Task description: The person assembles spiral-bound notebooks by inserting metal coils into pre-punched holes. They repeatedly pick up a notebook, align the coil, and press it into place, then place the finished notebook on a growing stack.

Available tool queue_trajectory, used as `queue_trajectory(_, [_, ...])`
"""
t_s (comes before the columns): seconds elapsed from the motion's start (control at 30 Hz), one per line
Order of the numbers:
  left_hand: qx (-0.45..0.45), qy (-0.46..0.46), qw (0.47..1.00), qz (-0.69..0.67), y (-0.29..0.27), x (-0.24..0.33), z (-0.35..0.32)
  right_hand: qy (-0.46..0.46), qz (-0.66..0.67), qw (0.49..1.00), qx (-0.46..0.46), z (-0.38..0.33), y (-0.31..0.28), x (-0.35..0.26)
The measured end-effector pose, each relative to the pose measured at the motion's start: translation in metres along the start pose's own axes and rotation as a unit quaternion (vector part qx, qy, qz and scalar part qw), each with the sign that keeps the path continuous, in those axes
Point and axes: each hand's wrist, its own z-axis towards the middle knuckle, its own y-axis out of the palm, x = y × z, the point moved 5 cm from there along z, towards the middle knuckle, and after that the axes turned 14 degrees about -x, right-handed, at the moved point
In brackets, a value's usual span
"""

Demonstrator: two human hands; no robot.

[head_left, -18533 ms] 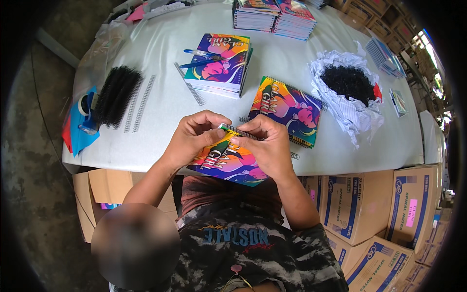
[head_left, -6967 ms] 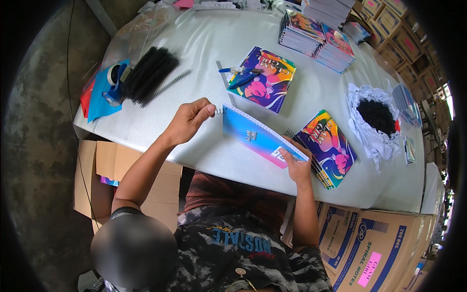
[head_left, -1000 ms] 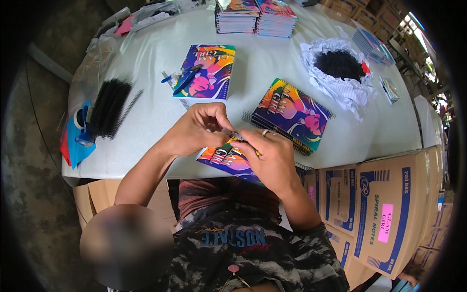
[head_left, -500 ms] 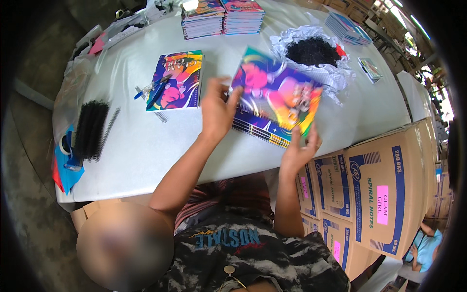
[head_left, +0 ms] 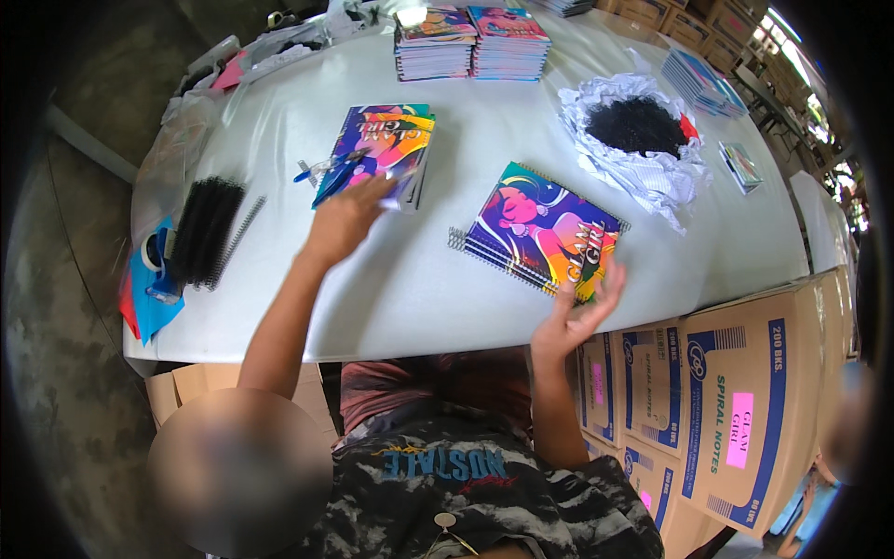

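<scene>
A small stack of colourful spiral notebooks [head_left: 549, 224] lies at a slant on the right of the table, with a loose end of coil sticking out at its left. My right hand [head_left: 585, 312] is at its lower right corner, fingers spread. Farther left lies another pile of notebooks [head_left: 400, 140] with the same purple and orange cover. Blue-handled pliers [head_left: 340, 179] rest across its left side. My left hand [head_left: 349, 219] reaches over the near edge of this pile, fingers stretched and slightly blurred; it hides part of the cover and perhaps the plier handles.
Black spiral coils [head_left: 209, 228] lie at the left beside blue tape [head_left: 158, 265]. Crumpled paper holding a black tangle [head_left: 638, 126] sits at the right. Tall notebook stacks [head_left: 470, 56] stand at the back. Cardboard boxes [head_left: 736, 401] are stacked by the table's right front.
The notebook held in both hands now lies on the slanted stack. My left hand has let go and moved left to the other pile; my right hand has opened at the corner.
</scene>
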Motion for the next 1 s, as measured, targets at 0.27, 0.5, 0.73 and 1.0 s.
queue_trajectory(0.27, [0.035, -0.093, 0.965, -0.242, -0.029, -0.029, 0.04, 0.011, 0.211, 0.964, -0.159, 0.058, 0.089, -0.038])
queue_trajectory(0.5, [-0.195, -0.064, 0.93, -0.304, -0.016, -0.039, 0.055, 0.057, 0.268, 0.929, -0.248, 0.049, 0.098, -0.039])
queue_trajectory(0.73, [0.147, 0.013, 0.913, -0.379, -0.113, 0.022, 0.019, 0.075, 0.293, 0.944, -0.129, 0.079, 0.104, -0.02])
queue_trajectory(1.0, [0.116, -0.024, 0.784, -0.609, -0.05, 0.031, -0.1, 0.072, 0.397, 0.881, -0.248, 0.03, 0.079, -0.001])
